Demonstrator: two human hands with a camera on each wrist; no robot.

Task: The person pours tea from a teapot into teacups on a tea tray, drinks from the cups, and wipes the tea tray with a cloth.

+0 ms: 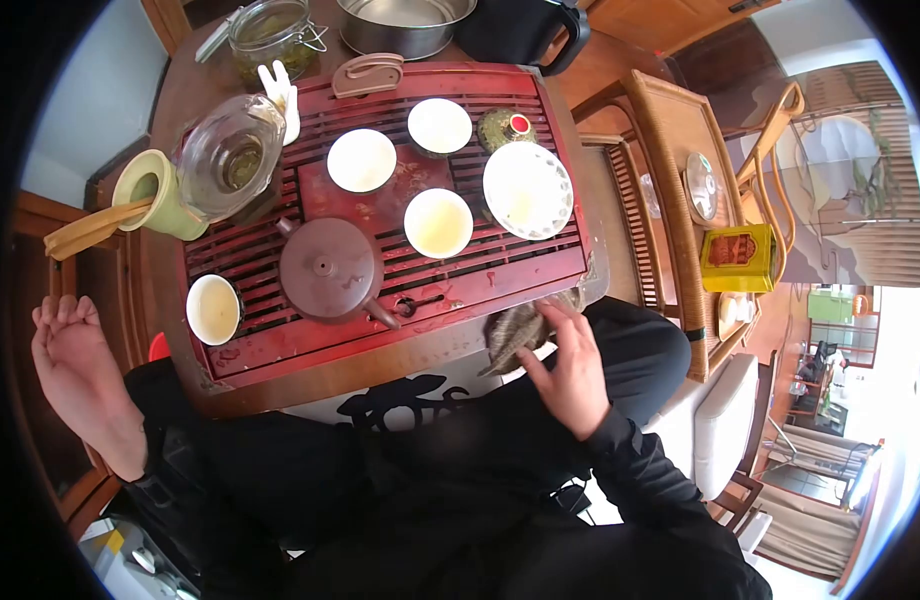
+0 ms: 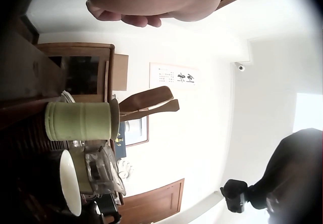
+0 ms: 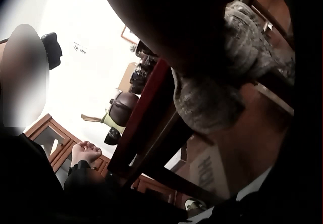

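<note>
My right hand (image 1: 570, 375) grips a grey-brown cloth (image 1: 515, 335) at the near right edge of the red tea tray (image 1: 470, 297). In the right wrist view the cloth (image 3: 202, 103) hangs in folds below the dark, shadowed hand. Off to the left of the tray, my left hand (image 1: 85, 385) is raised, palm up, fingers loosely curled and holding nothing. A brown teapot (image 1: 325, 268) sits on the slats, with a white-lined cup (image 1: 213, 310) to its left. A tea-filled cup (image 1: 438, 223) and a larger patterned bowl (image 1: 528, 190) stand on the right side.
Two more cups (image 1: 362, 160) stand farther back on the tray. Along its left are a glass vessel (image 1: 230, 165) and a green holder (image 1: 160, 200) with wooden tools. Behind stand a jar (image 1: 270, 45), a metal bowl (image 1: 405, 25) and a black kettle (image 1: 510, 35). A wicker-edged chair (image 1: 670, 190) is at right.
</note>
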